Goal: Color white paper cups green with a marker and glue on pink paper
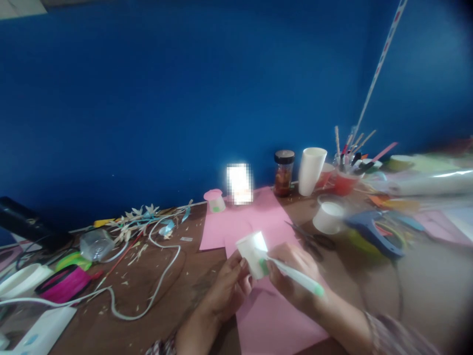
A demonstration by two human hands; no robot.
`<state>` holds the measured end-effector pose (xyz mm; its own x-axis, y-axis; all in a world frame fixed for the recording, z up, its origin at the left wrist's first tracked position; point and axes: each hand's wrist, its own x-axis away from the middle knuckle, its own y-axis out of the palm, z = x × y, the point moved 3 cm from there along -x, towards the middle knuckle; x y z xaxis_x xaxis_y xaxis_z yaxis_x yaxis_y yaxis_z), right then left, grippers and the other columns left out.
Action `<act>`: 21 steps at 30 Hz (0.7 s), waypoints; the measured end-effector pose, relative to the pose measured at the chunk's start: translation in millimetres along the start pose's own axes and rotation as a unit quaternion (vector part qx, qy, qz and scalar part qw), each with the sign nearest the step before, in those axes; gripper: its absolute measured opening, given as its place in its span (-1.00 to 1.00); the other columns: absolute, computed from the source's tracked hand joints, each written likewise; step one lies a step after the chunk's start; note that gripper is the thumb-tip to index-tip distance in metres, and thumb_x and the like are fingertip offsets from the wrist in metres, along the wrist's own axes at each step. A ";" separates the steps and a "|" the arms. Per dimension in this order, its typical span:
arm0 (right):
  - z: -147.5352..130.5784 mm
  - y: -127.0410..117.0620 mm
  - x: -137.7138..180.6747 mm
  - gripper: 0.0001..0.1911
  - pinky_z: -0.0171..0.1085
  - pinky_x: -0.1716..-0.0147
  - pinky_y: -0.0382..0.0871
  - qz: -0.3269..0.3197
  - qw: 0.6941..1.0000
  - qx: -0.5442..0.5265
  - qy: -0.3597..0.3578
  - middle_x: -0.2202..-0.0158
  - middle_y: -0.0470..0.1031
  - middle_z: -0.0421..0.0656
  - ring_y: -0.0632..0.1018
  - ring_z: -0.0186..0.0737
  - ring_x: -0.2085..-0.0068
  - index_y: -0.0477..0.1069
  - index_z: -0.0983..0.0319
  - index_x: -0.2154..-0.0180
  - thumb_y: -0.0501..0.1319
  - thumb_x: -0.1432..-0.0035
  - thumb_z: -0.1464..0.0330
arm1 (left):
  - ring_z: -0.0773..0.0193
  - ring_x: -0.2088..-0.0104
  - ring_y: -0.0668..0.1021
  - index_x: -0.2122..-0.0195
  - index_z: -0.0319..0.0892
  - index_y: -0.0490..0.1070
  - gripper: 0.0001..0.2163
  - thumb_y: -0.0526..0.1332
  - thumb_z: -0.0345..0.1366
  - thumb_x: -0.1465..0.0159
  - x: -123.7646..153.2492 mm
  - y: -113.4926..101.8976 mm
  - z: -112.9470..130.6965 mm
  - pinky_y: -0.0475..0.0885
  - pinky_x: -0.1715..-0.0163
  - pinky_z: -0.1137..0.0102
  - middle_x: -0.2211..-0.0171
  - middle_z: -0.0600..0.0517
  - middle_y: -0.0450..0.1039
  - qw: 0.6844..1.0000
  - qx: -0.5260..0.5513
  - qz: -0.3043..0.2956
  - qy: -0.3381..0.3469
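My left hand [235, 280] grips a small white paper cup [252, 250] from its left side, tilted above pink paper [271, 315]. On the cup's lower right there is a green patch. In my right hand [293, 268] is a white pen-like marker [299, 278] with a pale green end; its other end points at the cup, and whether the tip touches it I cannot tell. Farther back a similar cup [217, 203] with a pink round top and a green patch stands on the pink paper.
At the right lie black scissors [320, 240], a white cup [328, 217] and a blue glue gun [377, 231]. Behind them stand a dark-lidded jar [284, 173], a tall white cup [311, 171] and a red pot of brushes [345, 181]. A white cable [162, 281] and tape rolls [62, 283] lie left.
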<state>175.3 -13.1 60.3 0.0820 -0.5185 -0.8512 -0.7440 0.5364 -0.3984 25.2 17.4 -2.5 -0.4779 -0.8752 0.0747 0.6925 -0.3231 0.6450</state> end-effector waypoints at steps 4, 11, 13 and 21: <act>-0.7 -0.7 -1.4 -0.81 -0.37 0.54 0.36 -0.003 1.000 0.015 -0.006 0.59 0.43 -0.23 0.44 -0.34 0.58 0.36 0.20 0.45 0.11 -0.23 0.43 | 0.14 0.05 0.53 0.10 -0.11 0.52 -0.74 0.34 -0.24 -0.16 -0.1 4.3 2.9 0.37 -0.01 0.30 0.15 -0.06 0.55 1.000 0.008 0.011 -0.004; 3.3 2.3 4.2 -0.84 -0.36 0.50 0.38 -0.002 0.999 0.042 -0.002 0.56 0.46 -0.21 0.47 -0.32 0.55 0.38 0.19 0.42 0.13 -0.22 0.39 | 0.14 0.07 0.53 0.11 -0.16 0.51 -0.73 0.35 -0.25 -0.16 -0.3 2.2 2.1 0.33 -0.02 0.28 0.19 -0.07 0.56 1.000 0.015 0.012 -0.007; 3.4 2.4 5.3 -0.85 -0.35 0.49 0.39 -0.002 0.999 0.051 0.001 0.55 0.47 -0.21 0.48 -0.31 0.54 0.39 0.19 0.40 0.13 -0.23 0.38 | 0.18 0.10 0.54 0.10 -0.16 0.50 -0.75 0.32 -0.27 -0.19 -0.3 -0.5 0.2 0.34 0.00 0.31 0.19 -0.06 0.56 1.000 0.013 0.011 -0.008; 9.2 5.2 10.6 -0.84 -0.34 0.47 0.40 -0.021 0.998 0.058 0.013 0.55 0.47 -0.20 0.50 -0.29 0.52 0.40 0.19 0.40 0.14 -0.23 0.34 | 0.16 0.07 0.54 0.11 -0.17 0.51 -0.73 0.34 -0.22 -0.16 0.1 0.0 -0.8 0.34 0.00 0.32 0.17 -0.06 0.56 1.000 0.000 0.012 -0.007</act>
<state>178.4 -9.6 46.1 0.0919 -0.5584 -0.8245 -0.6588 0.5867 -0.4708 25.6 17.0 -3.1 -0.4684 -0.8778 0.1006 0.7038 -0.3018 0.6432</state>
